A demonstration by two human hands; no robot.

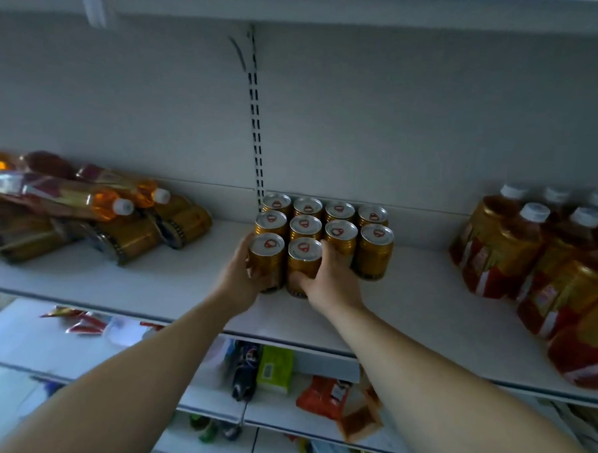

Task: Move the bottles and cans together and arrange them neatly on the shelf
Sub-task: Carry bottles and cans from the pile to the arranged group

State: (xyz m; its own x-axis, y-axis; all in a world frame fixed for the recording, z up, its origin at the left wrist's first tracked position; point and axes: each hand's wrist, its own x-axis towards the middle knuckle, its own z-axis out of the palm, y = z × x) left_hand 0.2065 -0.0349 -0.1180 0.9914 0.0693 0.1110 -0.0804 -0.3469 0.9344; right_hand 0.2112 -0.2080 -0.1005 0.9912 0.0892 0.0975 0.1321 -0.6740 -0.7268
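Note:
Several gold cans [373, 250] stand upright in tidy rows in the middle of the white shelf [171, 282]. My left hand [237, 273] grips the front-left can [266, 259]. My right hand [329, 279] grips the can [303, 260] beside it, thumb across its front. The two cans stand side by side on the shelf as the front row. Tea bottles with white caps [516, 242] stand grouped at the right. A heap of lying bottles [96, 200] and lying gold cans [184, 221] sits at the left.
Bare shelf lies between the can block and the piles on each side. A slotted upright [256, 121] runs up the back wall. Lower shelves hold snack packets [321, 396] and a green box [273, 367].

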